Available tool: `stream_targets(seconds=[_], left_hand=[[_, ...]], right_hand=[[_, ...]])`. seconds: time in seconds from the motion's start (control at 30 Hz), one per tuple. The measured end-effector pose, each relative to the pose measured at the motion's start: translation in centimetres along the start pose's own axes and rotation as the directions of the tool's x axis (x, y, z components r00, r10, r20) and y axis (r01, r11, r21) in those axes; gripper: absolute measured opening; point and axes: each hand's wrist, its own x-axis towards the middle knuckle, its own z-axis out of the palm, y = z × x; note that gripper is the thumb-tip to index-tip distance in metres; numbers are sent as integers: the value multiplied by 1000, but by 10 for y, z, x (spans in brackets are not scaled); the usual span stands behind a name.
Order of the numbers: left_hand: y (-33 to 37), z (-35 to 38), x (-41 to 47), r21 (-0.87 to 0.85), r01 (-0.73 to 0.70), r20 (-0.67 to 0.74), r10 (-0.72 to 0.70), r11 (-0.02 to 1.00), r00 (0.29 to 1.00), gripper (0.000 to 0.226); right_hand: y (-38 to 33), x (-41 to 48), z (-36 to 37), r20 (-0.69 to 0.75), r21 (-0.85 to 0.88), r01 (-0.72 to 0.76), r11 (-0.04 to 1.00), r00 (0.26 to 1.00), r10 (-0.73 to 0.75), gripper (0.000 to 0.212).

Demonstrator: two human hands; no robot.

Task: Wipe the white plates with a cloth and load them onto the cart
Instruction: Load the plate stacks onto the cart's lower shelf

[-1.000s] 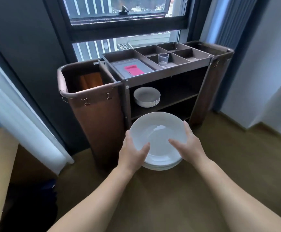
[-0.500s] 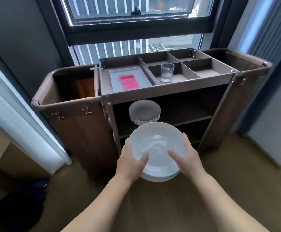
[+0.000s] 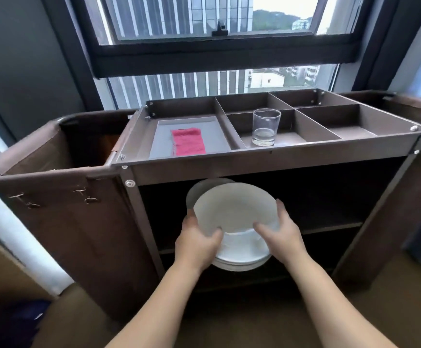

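One brown service cart [image 3: 254,159] fills the view, its middle shelf [image 3: 329,226] opening straight ahead of the hands, below the top tray's front rail. A stack of white plates [image 3: 237,217] is carried at that opening, roughly level. Just beyond its far-left rim sits another plate pile [image 3: 204,187] already on the shelf, so I judge the coming move to be forward and slightly left. Being round, the stack has no long axis. The left hand [image 3: 196,244] grips its left rim and the right hand [image 3: 282,237] its right rim, thumbs on top, neither nearer. The pink cloth [image 3: 188,141] lies in the tray's left compartment, a glass tumbler [image 3: 265,128] beside it.
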Motion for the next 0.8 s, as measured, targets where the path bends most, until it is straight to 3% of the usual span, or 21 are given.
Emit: stream_targets(seconds=[0.27,0.53,0.8], left_hand=[[-6,37,60,42,-9,-116,13,999,993,68],[-9,47,112,153,-86,-206,117,984,971,56],[-31,49,143,84,-117,-226,133,990,965,58]], right_hand=[[18,81,10,5,68,60,996,998,-61,81],[24,133,27,3,91,217,972,976,-218,52],[27,155,62,-63,28,278,960,959,-276,51]])
